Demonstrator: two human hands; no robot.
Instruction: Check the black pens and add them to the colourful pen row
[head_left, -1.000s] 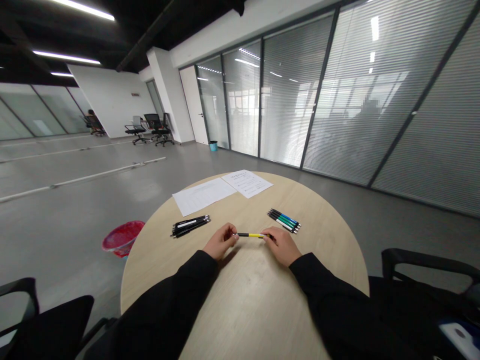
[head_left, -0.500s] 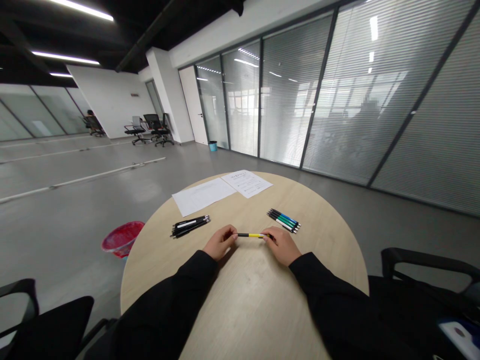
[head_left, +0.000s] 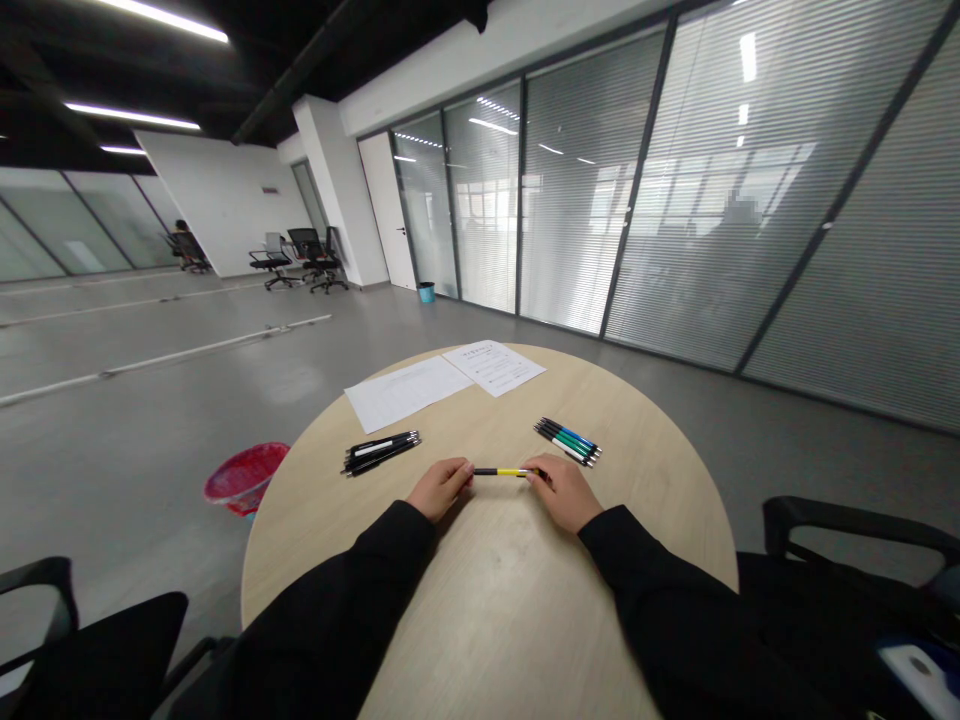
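A black and yellow pen lies level between my two hands, low over the round table. My left hand pinches its black end between thumb and fingers. At the other end, the fingers of my right hand close around the pen near its clip. To the left of my hands lies a row of black pens, one with a white part. On the right, beyond my right hand, several pens with blue, green and white barrels lie side by side.
Two printed paper sheets lie at the far side of the wooden table. A red basin stands left of the table. Black chairs flank it on both sides. Glass partitions with blinds rise behind.
Almost nothing differs. My left fingers have shifted very slightly on the pen's black end; the pen and my right hand hold their place.
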